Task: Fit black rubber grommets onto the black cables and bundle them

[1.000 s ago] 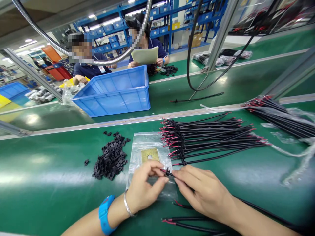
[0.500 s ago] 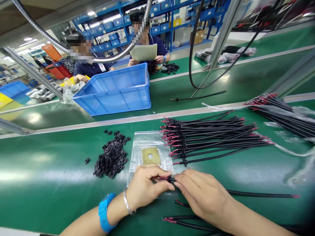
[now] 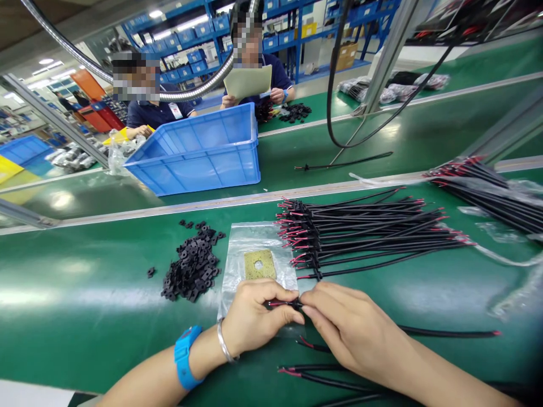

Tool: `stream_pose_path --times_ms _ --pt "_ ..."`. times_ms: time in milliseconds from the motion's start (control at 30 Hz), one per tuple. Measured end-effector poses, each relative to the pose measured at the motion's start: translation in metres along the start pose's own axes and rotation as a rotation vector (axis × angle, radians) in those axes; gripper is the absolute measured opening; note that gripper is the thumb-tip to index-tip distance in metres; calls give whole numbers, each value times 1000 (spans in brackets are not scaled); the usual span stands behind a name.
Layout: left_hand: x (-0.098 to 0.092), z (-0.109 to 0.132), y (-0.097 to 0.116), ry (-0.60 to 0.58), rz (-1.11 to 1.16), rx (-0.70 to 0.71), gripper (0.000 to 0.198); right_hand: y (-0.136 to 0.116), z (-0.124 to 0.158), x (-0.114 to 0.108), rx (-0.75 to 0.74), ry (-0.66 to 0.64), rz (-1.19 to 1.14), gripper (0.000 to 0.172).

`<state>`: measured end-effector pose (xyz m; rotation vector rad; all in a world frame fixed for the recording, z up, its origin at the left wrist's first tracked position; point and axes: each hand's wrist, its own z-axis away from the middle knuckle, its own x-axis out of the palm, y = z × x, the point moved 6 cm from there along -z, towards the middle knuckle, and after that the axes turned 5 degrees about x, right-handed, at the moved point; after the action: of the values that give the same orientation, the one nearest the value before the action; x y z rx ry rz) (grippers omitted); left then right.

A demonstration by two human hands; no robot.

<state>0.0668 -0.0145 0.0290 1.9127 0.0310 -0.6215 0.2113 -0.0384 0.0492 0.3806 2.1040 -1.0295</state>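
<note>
My left hand (image 3: 254, 316) and my right hand (image 3: 348, 330) meet over a clear plastic bag (image 3: 250, 249) on the green belt. Both pinch one black cable with red tips (image 3: 445, 332) at its near end, where a small black clip sits between the fingertips; the cable runs off to the right. A brass square plate (image 3: 259, 264) lies on the bag just beyond my left hand. A heap of small black clips (image 3: 190, 268) lies to the left. A bundle of black cables (image 3: 365, 234) lies behind my hands.
Loose cables (image 3: 322, 376) lie near my right wrist. A second cable bundle (image 3: 483, 186) sits far right. A blue crate (image 3: 199, 150) stands on the middle belt; two people sit beyond it, one holding a sheet. A hanging black hose (image 3: 339, 102) loops down.
My hands have slid the cable end slightly to the left and closed tighter around it. The cable's far red tip has come into view on the right.
</note>
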Motion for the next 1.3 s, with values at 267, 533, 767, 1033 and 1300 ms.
stream_pose_path --times_ms 267,533,767,1033,1300 --pt "3 3 7 24 -38 140 20 5 2 10 49 -25 -58 23" --pt "-9 -4 1 -216 -300 193 50 1 0 1 -74 70 141 21" --pt "-117 -11 -45 -100 -977 0 29 29 -7 -41 -133 294 518 32" --pt "-136 -9 -66 -220 -1068 -136 20 87 -26 -33 72 309 590 19" --pt "-128 -9 -60 -258 -1057 -86 17 50 -8 -32 124 -7 224 10"
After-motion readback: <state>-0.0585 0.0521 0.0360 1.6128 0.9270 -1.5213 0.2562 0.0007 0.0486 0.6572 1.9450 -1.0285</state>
